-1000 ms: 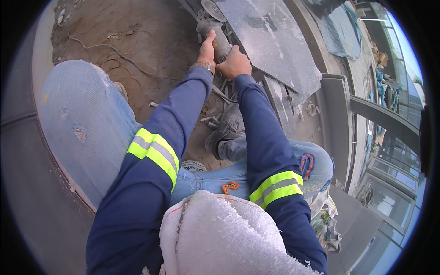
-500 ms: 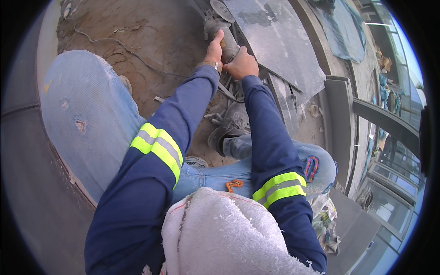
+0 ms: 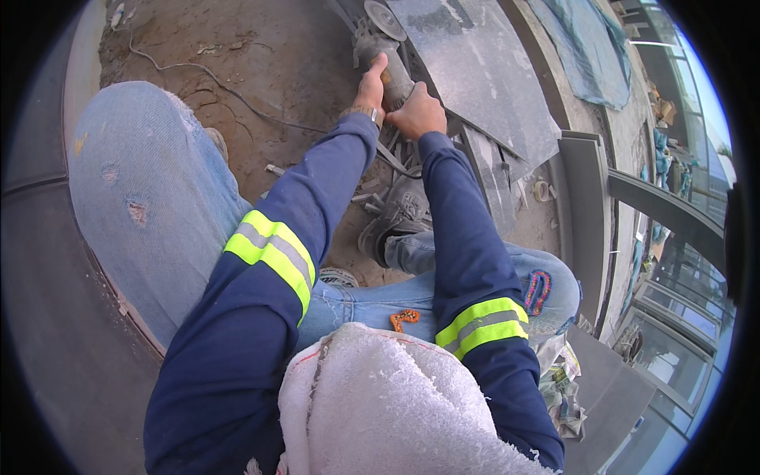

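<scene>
Both my hands hold a dusty angle grinder (image 3: 400, 83) at the top middle of the view. My left hand (image 3: 370, 85) wraps its left side, thumb on top, near the gear head. Round the rear of the body my right hand (image 3: 419, 112) is closed. The grinder's pale round disc (image 3: 385, 20) sits at its far end, along the left edge of a grey stone slab (image 3: 483, 67). Whether the disc touches the slab I cannot tell. My palms and some fingers are hidden beneath the tool.
A cable (image 3: 214, 77) curls over the dirt floor (image 3: 261, 36) at the left. Stone strips (image 3: 491, 170) and offcuts lie by my shoe (image 3: 396, 218). A roll of tape (image 3: 542, 191) rests right of the slab. Blue sheeting (image 3: 590, 51) covers the ledge beyond. Grey panels (image 3: 586, 214) stand at right.
My hands and the grinder keep almost the same place. The view has shifted very slightly; dust haze hangs near the disc.
</scene>
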`<move>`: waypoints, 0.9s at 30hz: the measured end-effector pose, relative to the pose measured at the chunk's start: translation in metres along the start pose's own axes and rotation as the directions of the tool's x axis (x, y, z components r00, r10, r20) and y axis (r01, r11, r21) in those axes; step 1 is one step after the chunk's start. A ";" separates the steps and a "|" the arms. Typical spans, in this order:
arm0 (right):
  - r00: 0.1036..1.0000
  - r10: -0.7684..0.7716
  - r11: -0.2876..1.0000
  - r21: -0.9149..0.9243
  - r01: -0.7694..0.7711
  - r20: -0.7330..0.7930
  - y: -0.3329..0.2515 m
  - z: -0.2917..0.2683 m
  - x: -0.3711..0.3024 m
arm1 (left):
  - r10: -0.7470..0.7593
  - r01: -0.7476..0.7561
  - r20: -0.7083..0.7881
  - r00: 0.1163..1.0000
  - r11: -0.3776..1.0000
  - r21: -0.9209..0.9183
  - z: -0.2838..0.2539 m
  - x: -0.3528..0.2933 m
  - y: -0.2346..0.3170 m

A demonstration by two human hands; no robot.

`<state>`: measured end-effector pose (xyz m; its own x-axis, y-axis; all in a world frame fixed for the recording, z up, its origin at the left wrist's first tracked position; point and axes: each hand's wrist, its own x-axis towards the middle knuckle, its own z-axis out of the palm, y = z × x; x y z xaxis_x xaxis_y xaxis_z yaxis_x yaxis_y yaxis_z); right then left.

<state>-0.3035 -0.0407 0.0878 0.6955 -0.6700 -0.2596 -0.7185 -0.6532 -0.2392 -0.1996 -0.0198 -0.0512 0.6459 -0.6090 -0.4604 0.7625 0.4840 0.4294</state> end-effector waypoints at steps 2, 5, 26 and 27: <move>1.000 -0.007 1.000 0.000 0.007 0.001 -0.002 0.000 -0.001 | 0.002 -0.002 -0.021 1.000 1.000 -0.002 -0.004 0.003 0.000; 1.000 -0.004 1.000 0.004 0.004 -0.002 0.003 0.002 -0.002 | -0.022 0.022 -0.010 1.000 1.000 -0.019 0.001 -0.007 -0.003; 1.000 0.007 1.000 0.010 -0.007 0.025 0.010 -0.003 -0.020 | -0.088 0.089 0.013 0.996 0.996 -0.017 0.014 -0.044 0.002; 1.000 0.005 1.000 0.011 -0.006 0.021 0.010 -0.003 -0.020 | -0.092 0.092 0.013 0.996 0.996 -0.015 0.015 -0.044 0.003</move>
<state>-0.3242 -0.0349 0.0937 0.6913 -0.6657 -0.2808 -0.7224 -0.6456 -0.2477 -0.2262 -0.0006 -0.0178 0.5723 -0.6594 -0.4876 0.8194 0.4351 0.3733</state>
